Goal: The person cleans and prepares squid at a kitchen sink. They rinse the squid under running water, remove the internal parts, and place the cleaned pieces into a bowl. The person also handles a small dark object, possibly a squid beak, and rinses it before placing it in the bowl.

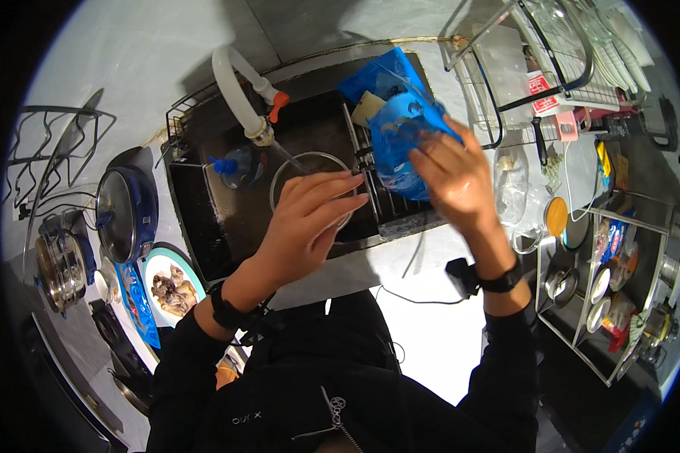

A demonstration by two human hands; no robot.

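My left hand (306,226) is over the sink, empty, its fingers extended and slightly apart. It partly hides a clear round bowl (274,189) beneath the tap. Water runs from the white curved tap (226,85), which has a red lever (279,106), into that bowl. At the sink's right side, my right hand (459,175) grips the edge of a crumpled blue plastic bag (399,153); slight blur softens its fingers. The bag rests on a metal rack (368,181) across the sink (204,221), and its contents are hard to make out.
A clear bottle with a blue top (241,167) lies in the sink's left part. Left of it are a lidded blue electric pan (122,215) and a plate of food pieces (173,289). A dish rack (493,102) and a wood-lidded glass jar (555,217) stand right.
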